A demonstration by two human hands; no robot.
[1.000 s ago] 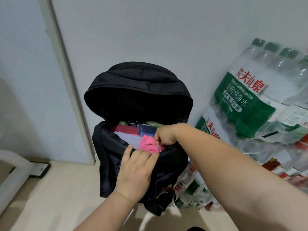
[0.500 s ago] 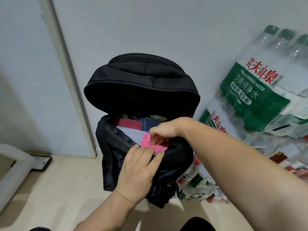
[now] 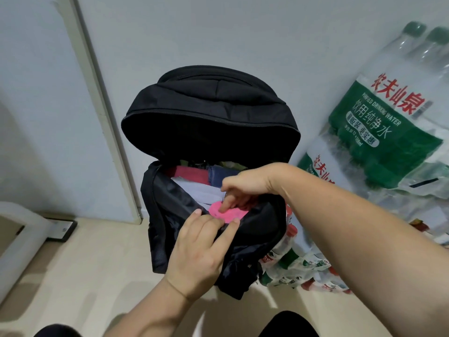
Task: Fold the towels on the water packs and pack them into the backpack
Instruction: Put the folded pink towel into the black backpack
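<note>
Pink towel [image 3: 227,214] under bent R hand [image 3: 245,184] fingers, L hand [image 3: 201,249] fingers flat on backpack [image 3: 209,117] rim

One backpack [image 3: 209,122], two hands, left [image 3: 199,251] and right [image 3: 245,186], four towels visible, pink [image 3: 228,214], white [image 3: 194,190], red [image 3: 189,173], blue [image 3: 218,176], two upright water packs [image 3: 379,142]

both hands [image 3: 199,242] in backpack [image 3: 211,122], pink towel [image 3: 227,214]

Black fabric backpack [image 3: 209,117], centre frame. Inside it: bright pink towel [image 3: 229,213], maroon towel [image 3: 190,174], navy towel [image 3: 218,176], pale grey-white towel [image 3: 194,190]. Right: clear shrink-wrapped water packs [image 3: 388,132], green labels, red lettering, green caps. Beige floor [image 3: 85,276].
</note>
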